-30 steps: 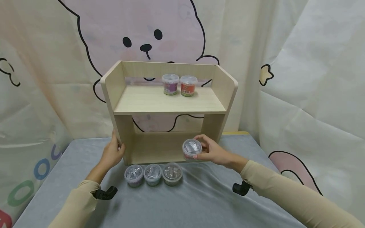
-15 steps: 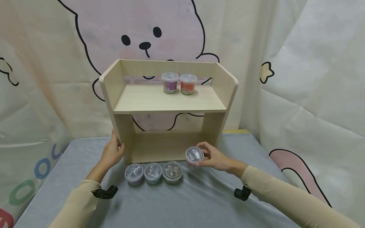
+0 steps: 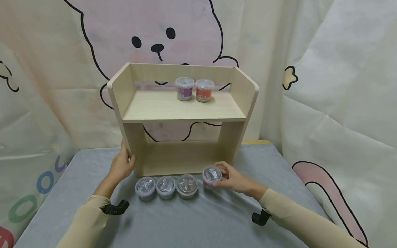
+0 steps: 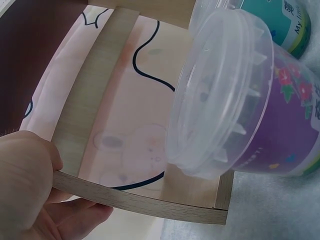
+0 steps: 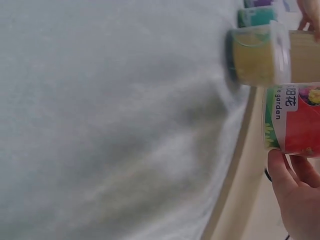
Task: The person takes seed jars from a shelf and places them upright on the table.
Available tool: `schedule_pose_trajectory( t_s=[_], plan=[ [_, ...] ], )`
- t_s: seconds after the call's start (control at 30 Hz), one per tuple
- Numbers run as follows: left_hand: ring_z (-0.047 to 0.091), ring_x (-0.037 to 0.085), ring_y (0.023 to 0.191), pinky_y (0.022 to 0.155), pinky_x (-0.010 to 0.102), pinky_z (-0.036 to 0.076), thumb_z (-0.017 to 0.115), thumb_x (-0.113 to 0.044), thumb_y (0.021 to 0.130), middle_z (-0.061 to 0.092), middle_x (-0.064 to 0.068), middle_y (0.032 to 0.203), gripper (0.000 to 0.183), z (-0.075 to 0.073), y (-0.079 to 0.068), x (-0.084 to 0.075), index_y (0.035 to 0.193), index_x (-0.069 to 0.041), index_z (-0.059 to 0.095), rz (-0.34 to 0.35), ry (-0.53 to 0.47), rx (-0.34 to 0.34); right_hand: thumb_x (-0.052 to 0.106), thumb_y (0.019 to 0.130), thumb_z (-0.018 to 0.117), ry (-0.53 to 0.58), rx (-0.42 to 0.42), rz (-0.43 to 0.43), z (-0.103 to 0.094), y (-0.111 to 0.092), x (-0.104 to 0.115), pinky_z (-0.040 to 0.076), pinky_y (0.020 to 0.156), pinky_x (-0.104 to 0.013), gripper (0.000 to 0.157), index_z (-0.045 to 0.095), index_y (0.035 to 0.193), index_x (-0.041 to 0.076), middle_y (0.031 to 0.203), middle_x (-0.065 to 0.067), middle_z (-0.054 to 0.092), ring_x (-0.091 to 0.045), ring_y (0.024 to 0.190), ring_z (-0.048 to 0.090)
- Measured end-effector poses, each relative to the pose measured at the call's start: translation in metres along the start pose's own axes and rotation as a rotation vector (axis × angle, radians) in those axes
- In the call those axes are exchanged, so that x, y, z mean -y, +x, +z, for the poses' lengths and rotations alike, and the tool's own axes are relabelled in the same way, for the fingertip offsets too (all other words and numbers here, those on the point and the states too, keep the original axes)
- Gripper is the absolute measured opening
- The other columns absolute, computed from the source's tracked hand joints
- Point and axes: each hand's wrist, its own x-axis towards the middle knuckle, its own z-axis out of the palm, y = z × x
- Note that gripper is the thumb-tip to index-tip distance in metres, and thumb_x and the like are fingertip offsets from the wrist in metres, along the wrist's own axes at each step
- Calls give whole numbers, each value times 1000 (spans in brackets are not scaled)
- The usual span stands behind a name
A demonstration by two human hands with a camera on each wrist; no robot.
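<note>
My right hand (image 3: 234, 179) pinches a clear-lidded plastic tub (image 3: 212, 175) at the right end of the row, just in front of the shelf. In the right wrist view its red label (image 5: 302, 120) carries printed flowers and "garden". My left hand (image 3: 122, 165) grips the left side panel of the two-tier wooden shelf (image 3: 186, 120); in the left wrist view, the thumb and fingers lie on either side of the panel's edge. Beside the held tub stand a tan tub (image 3: 187, 187), a teal tub (image 3: 166, 187) and a purple tub (image 3: 145, 188) on the table.
On the upper tier stand a purple-labelled tub (image 3: 184, 89) and an orange-labelled tub (image 3: 204, 90), side by side. A grey-blue cloth (image 3: 186, 224) covers the table. Printed curtains (image 3: 263, 41) hang close behind the shelf and at both sides.
My right hand has lowered the red-labelled tub from in front of the lower tier towards the table, slightly rightwards. The left hand keeps its grip on the shelf.
</note>
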Motion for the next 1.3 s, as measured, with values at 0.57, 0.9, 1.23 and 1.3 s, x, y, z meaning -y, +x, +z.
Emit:
schedule_pose_trajectory(
  t_s=[0.57,0.9,1.23,1.3],
  plan=[
    [61,36,73,66,53,47,52,-8,95,65,23,83,65,2,3,-1,151,-3,20,4,15,-22,7,90,73,0,50,36,10,8,-27,53,88,-19,70,30,145,0,139,-28,57,-11,110,64],
    [55,30,66,61,43,42,53,-7,95,61,19,78,65,1,4,0,151,-3,20,7,16,-18,8,91,74,-6,82,43,11,11,-31,53,87,-19,68,31,143,1,138,-27,59,-12,108,65],
    [55,30,65,59,43,43,52,-7,96,62,19,79,67,1,3,0,153,-4,18,-4,16,-5,9,92,73,-28,86,46,11,13,-34,53,88,-20,68,31,145,2,140,-26,58,-14,111,64],
    [55,29,65,59,42,42,52,-7,96,62,19,79,67,1,3,0,153,-4,18,-1,15,-10,8,92,72,-27,86,52,11,13,-34,53,88,-20,68,31,145,3,140,-26,58,-14,110,64]
  ],
)
